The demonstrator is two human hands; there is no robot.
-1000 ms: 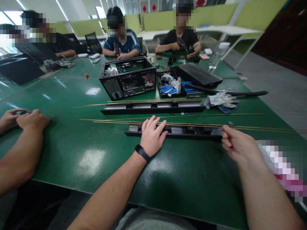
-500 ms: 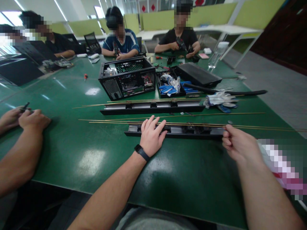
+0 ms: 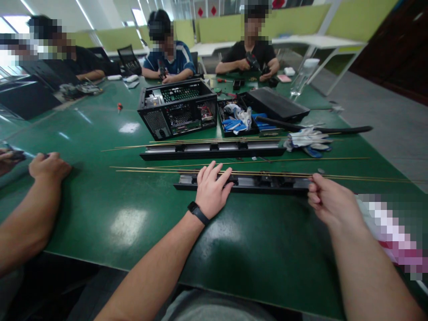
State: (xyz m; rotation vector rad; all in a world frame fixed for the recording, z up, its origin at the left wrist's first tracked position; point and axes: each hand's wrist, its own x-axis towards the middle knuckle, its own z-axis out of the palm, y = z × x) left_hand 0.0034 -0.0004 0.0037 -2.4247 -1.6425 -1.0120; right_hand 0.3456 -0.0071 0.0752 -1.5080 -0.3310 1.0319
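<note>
My left hand [image 3: 213,192] lies with fingers spread across a long black channel-shaped bar [image 3: 267,189] and over the thin brass-coloured rods above it. At the bar's right end, my right hand [image 3: 329,196] is closed in a pinch on a thin brass-coloured rod [image 3: 149,171]. Another rod [image 3: 364,178] runs close alongside, passing under both hands. Just beyond, a loose rod [image 3: 334,159] rests on the green table [image 3: 143,263]. Behind it sits a second black bar [image 3: 210,153] with more rods along its top.
An open black computer case [image 3: 177,109] stands at the back, beside a black tray of blue-and-white gloves [image 3: 239,119]. Another glove [image 3: 309,140] lies at the right. A co-worker's hand [image 3: 50,167] is at the left. Across the table, two people hold power drills [image 3: 252,61].
The rod pinched in my right hand has slid a little left, and that hand has shifted left with it. My left hand stays put. The co-worker's hands at the left have moved apart.
</note>
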